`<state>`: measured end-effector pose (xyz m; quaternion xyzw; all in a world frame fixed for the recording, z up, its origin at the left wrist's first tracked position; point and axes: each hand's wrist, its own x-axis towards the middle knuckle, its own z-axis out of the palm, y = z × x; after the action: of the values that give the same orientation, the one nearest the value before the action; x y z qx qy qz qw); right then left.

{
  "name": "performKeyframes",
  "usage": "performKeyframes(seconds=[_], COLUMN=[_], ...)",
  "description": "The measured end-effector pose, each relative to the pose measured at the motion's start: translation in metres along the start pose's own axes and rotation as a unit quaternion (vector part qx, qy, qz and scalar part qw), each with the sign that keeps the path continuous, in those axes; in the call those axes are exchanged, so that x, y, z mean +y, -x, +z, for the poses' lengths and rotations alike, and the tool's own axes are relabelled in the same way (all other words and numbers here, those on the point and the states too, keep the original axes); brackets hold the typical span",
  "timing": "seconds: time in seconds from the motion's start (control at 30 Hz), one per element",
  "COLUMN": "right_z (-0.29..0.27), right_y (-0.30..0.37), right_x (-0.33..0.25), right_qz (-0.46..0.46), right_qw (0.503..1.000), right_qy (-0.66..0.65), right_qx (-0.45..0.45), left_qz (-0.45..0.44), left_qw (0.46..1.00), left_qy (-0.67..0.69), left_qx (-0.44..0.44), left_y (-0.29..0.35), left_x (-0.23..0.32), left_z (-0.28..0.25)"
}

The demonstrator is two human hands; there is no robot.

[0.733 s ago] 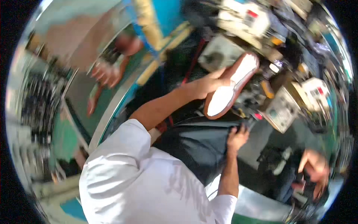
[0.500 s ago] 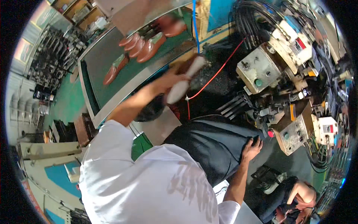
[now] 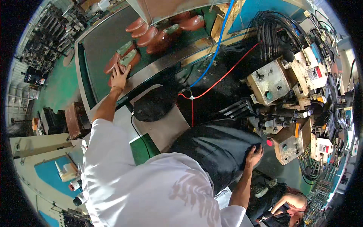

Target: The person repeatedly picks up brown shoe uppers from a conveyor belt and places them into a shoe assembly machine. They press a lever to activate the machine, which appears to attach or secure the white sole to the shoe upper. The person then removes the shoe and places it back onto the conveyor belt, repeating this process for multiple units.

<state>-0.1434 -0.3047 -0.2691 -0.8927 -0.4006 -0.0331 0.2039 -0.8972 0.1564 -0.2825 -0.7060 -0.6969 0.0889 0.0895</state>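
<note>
Reddish-brown shoes with green at their openings stand on a dark green belt (image 3: 99, 43). My left hand (image 3: 118, 79) is over the toe of the nearest shoe (image 3: 131, 59), fingers spread around it, and the toe is partly hidden under the palm. Another shoe (image 3: 114, 61) sits right beside it. On the black cloth (image 3: 215, 147) over my knee lies my right hand (image 3: 254, 155), fingers apart and holding nothing.
Several more shoes (image 3: 159, 38) crowd the belt's far part, against a brown panel (image 3: 166, 9). Metal control boxes (image 3: 269, 81) with buttons and black hoses stand to the right. Blue (image 3: 211, 62) and red air hoses (image 3: 223, 77) cross between. A person (image 3: 293, 202) sits at lower right.
My left hand has moved left and set the shoe, held sole-up before, upright on the belt beside another. My view has shifted a little. My right hand stays on my knee.
</note>
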Motion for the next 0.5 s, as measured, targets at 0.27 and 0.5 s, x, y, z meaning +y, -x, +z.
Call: performKeyframes(seconds=[0.27,0.5], right_z=[-0.005,-0.018], right_y=[-0.006,0.001], right_x=[0.0,-0.025], right_qz=[0.0,0.047], right_qw=[0.999,0.996], right_qy=[0.006,0.032], right_qx=[-0.034,-0.065], left_qz=[-0.049,-0.089], left_qw=[0.997,0.991], left_qy=[-0.055,-0.081], left_qx=[-0.029,-0.063], left_y=[-0.043,-0.101], left_x=[-0.041,-0.066], left_z=[0.017,0.025])
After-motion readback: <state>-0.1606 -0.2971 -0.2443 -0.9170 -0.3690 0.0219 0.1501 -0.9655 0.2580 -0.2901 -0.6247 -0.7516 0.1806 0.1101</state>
